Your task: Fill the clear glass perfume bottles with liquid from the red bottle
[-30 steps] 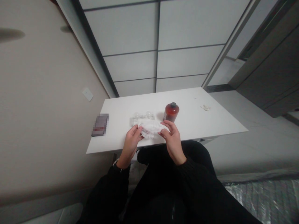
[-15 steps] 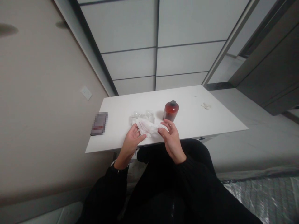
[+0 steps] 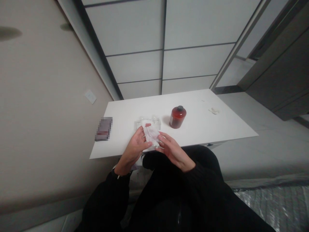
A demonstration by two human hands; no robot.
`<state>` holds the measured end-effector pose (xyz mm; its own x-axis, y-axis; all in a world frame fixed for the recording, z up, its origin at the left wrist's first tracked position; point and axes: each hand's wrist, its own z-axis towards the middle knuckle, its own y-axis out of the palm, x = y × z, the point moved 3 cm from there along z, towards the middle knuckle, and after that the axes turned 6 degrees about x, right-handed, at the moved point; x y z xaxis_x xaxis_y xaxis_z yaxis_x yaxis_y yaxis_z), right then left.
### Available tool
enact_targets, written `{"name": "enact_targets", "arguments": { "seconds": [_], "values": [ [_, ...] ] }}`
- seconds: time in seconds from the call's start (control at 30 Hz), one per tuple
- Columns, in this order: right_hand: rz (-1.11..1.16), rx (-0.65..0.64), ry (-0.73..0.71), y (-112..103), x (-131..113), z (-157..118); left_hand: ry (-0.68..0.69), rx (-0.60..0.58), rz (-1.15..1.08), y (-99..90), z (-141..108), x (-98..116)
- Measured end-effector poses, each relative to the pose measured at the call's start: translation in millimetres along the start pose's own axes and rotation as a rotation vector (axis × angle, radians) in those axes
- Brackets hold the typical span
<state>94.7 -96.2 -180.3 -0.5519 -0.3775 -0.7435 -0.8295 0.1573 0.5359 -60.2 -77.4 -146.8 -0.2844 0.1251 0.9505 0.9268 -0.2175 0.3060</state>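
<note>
Both hands (image 3: pixel 152 145) grasp a crumpled white cloth (image 3: pixel 151 133), partly hiding what seems a clear tray (image 3: pixel 158 123).

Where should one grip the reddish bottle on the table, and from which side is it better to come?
Grip the reddish bottle around its body, probably best from the right: it stands upright, its sides look fairly straight below the rounded shoulders, and the clear container lies to its left.

Dim, soft light; faint shadows; slight blur; wide-angle distortion.
</note>
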Motion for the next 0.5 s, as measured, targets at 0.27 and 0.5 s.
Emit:
{"name": "enact_targets", "arguments": {
  "seconds": [0.27,0.5],
  "values": [
    [-0.218,-0.036,-0.160,7,-40,-2,0.009,-0.124,0.175,-6.0,12,28],
    [-0.480,-0.152,-0.360,35,-127,11,0.093,-0.300,0.417,6.6,58,106]
  ]
}}
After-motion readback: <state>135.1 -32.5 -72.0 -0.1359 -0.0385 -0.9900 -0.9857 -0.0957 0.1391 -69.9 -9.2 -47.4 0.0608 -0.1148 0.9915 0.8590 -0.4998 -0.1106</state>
